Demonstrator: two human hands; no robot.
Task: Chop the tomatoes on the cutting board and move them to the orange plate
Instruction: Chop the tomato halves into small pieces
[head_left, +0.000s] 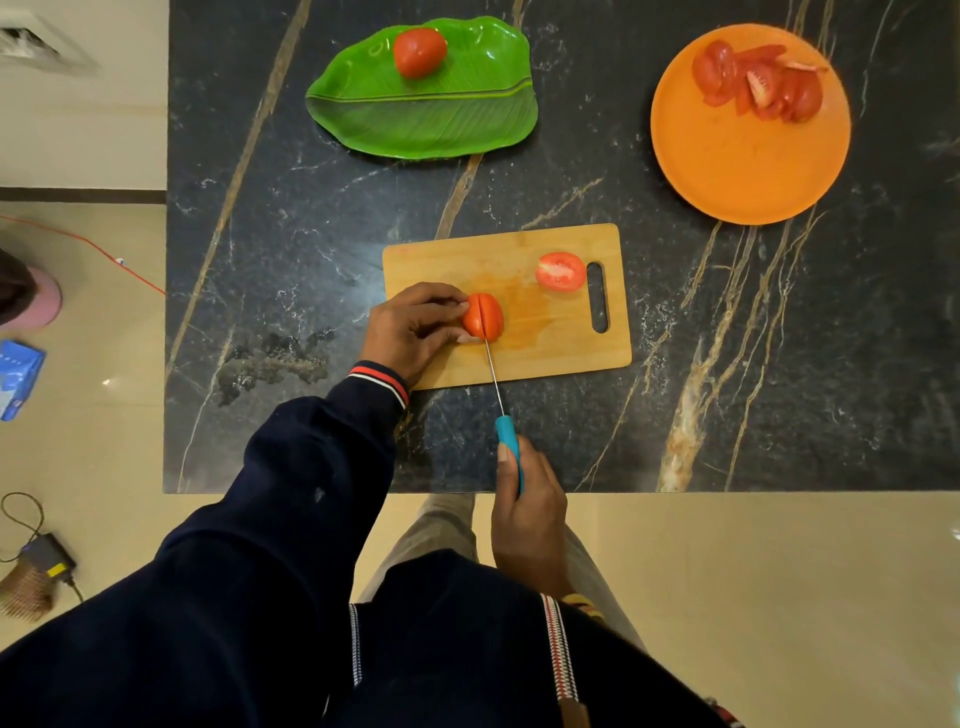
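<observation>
A wooden cutting board lies on the dark marble table. My left hand pins a tomato half, dome up, on the board's left part. My right hand grips the blue handle of a thin knife, whose blade runs down through the middle of that half. A second tomato half lies cut face up by the board's handle slot. The orange plate at the back right holds several tomato slices. A whole tomato rests on a green leaf-shaped plate at the back.
Juice stains the board right of the held half. A wet smear marks the marble left of the board. The table's near edge runs just under my right hand. Cables, a charger and a blue packet lie on the floor at left.
</observation>
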